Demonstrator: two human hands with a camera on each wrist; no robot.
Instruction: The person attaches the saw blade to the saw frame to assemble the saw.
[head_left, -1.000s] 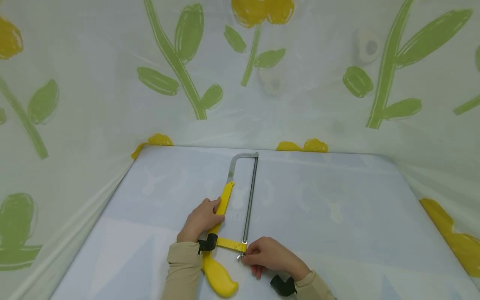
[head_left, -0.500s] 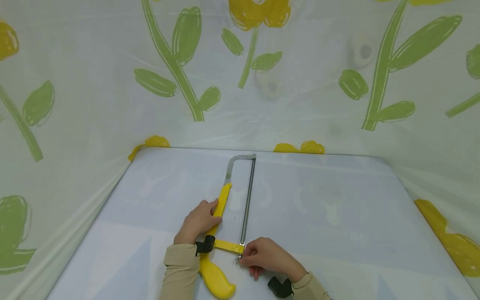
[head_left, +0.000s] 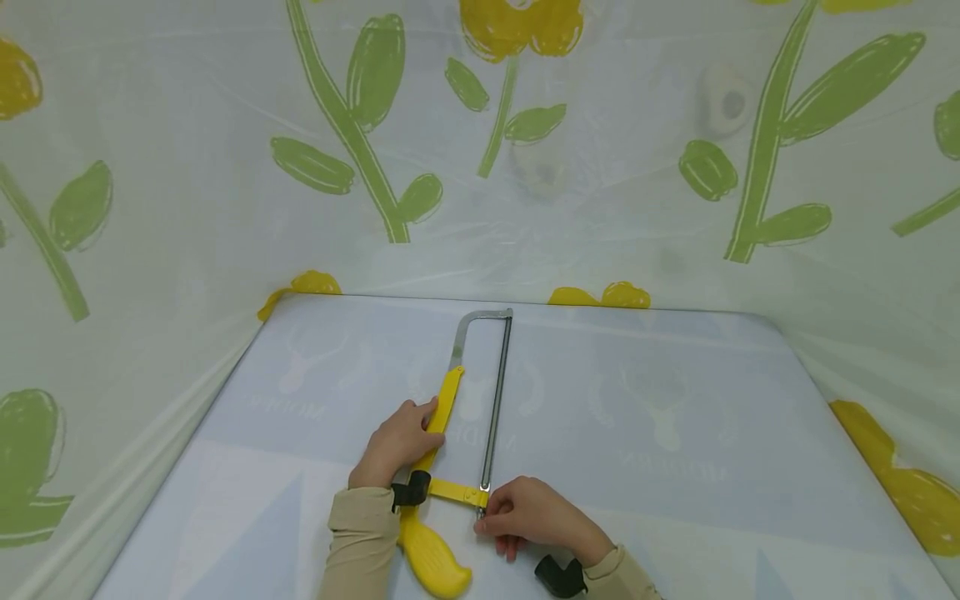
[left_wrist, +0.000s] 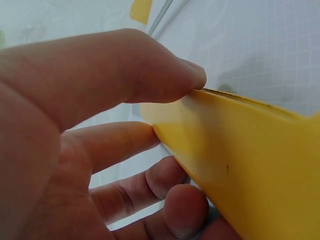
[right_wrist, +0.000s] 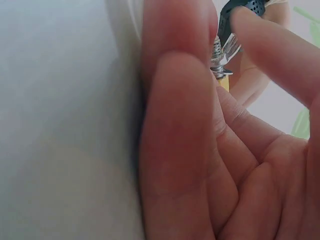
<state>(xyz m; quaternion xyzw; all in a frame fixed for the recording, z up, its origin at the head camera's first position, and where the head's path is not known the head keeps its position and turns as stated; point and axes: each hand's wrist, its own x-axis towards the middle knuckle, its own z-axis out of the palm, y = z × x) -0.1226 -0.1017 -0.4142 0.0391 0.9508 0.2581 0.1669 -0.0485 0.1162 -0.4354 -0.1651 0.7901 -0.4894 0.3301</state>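
Observation:
A hacksaw (head_left: 450,393) lies on the table, its yellow handle (head_left: 437,560) toward me and its grey blade (head_left: 497,392) along the right side. My left hand (head_left: 397,440) pinches the yellow back bar between thumb and fingers; the left wrist view shows the thumb on one edge of that bar (left_wrist: 235,140) and fingertips against the other. At the blade's near end, my right hand (head_left: 536,510) has thumb and fingertips on a metal wing nut (right_wrist: 231,49) on a threaded bolt (right_wrist: 217,52). Fingers mostly hide the wing nut in the head view.
The table (head_left: 660,500) has a pale printed cover with faint deer heads and lettering. A white curtain (head_left: 600,200) with green leaves and yellow flowers hangs behind and along the sides. Black wrist cameras (head_left: 561,577) sit near both cuffs.
My right fingertips have shifted slightly at the wing nut, which shows less now. The left hand keeps its grip and the hacksaw stays in place; the head view has tilted slightly.

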